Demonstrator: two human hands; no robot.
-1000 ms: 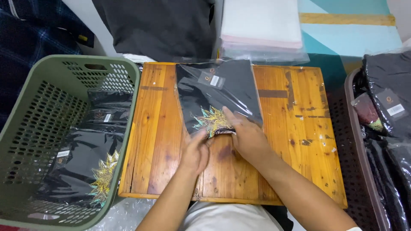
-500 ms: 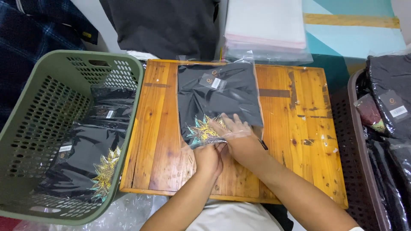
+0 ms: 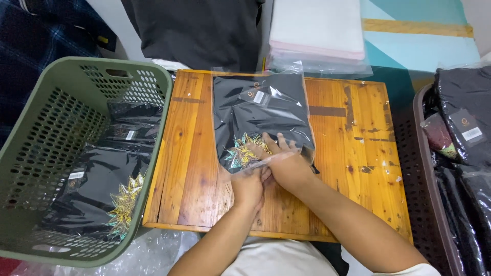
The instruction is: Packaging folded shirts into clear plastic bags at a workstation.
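A folded black garment with a gold and teal print lies in a clear plastic bag [image 3: 261, 115] on a small wooden table [image 3: 194, 153]. My right hand [image 3: 286, 161] presses flat on the bag's near end, fingers spread over the print. My left hand [image 3: 248, 184] sits just below it, fingers curled on the bag's clear flap at the near edge. A small label shows on the garment near the far end.
A green perforated basket [image 3: 30, 158] at the left holds bagged black garments. A dark basket [image 3: 427, 204] at the right holds more bagged garments. A stack of clear bags [image 3: 317, 30] and a black cloth [image 3: 199, 30] lie beyond the table.
Both hands have stayed on the bag's near end. The right hand has spread flatter over the print, and the left hand now pinches the flap lower down.
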